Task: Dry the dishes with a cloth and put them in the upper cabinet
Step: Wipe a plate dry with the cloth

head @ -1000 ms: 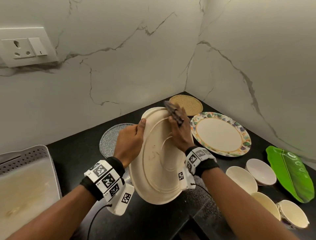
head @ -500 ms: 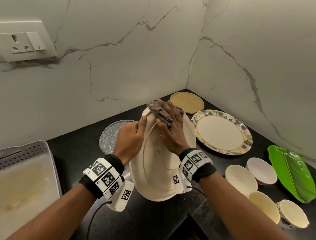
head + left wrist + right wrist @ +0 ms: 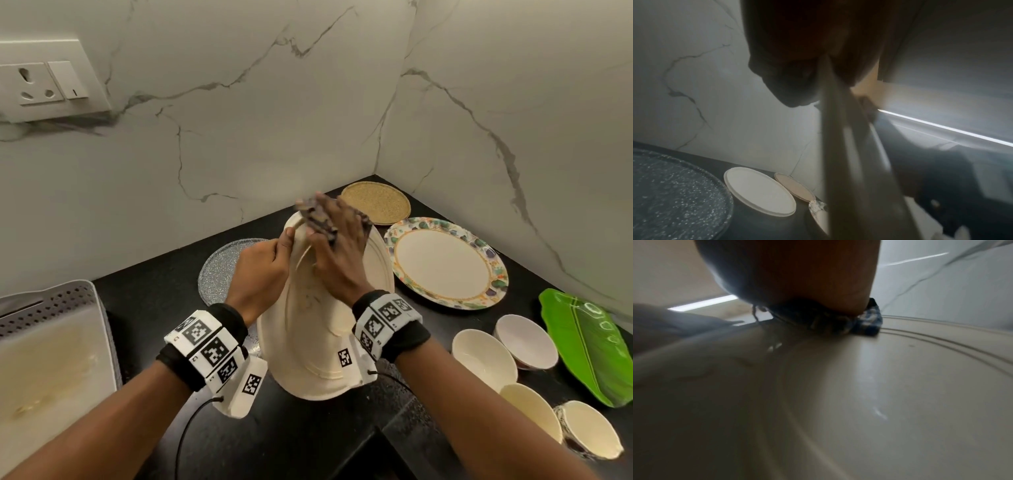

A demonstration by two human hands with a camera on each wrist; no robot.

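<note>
A large cream oval plate [image 3: 308, 342] stands almost on edge above the black counter. My left hand [image 3: 262, 270] grips its left rim, thumb on the near face; in the left wrist view the rim [image 3: 840, 146] runs down the middle, seen edge-on. My right hand [image 3: 337, 253] lies flat on the plate's upper face and presses a dark checked cloth [image 3: 318, 219] against it near the top rim. In the right wrist view the cloth [image 3: 859, 322] is squeezed between the palm and the plate's face [image 3: 838, 402]. The upper cabinet is out of view.
On the counter lie a speckled grey plate [image 3: 222, 270], a woven round mat [image 3: 375, 202], a floral-rimmed plate [image 3: 445, 263], a green leaf-shaped dish [image 3: 592, 346] and several cream bowls [image 3: 483, 356]. A white drying tray [image 3: 51, 342] is at the left. Marble walls meet at the corner behind.
The plate has tipped from tilted to nearly edge-on. My right hand with the cloth has slid up and left towards the top rim, its fingers flattening out.
</note>
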